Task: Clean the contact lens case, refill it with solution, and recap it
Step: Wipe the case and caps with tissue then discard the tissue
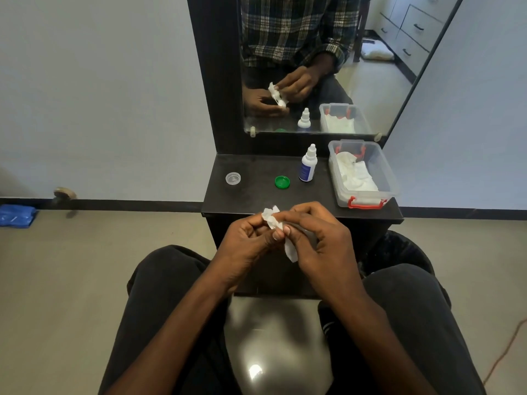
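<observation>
My left hand [247,240] grips the white contact lens case [271,216] just in front of the shelf's edge; only the case's upper end shows above my fingers. Pressed against the case is a white tissue [291,249], which my right hand [319,238] pinches. The mirror reflection shows the case between both hands. On the black shelf [256,201] lie a green cap [282,182] and a clear cap [233,178], both off the case. A white solution bottle [308,165] with a blue label stands upright beside the green cap, its cap on.
A clear plastic box [362,173] with red latches, holding white tissues, sits at the shelf's right end. A mirror [313,67] rises behind the shelf. My legs in dark trousers are below. A blue cloth [15,215] lies on the floor at far left.
</observation>
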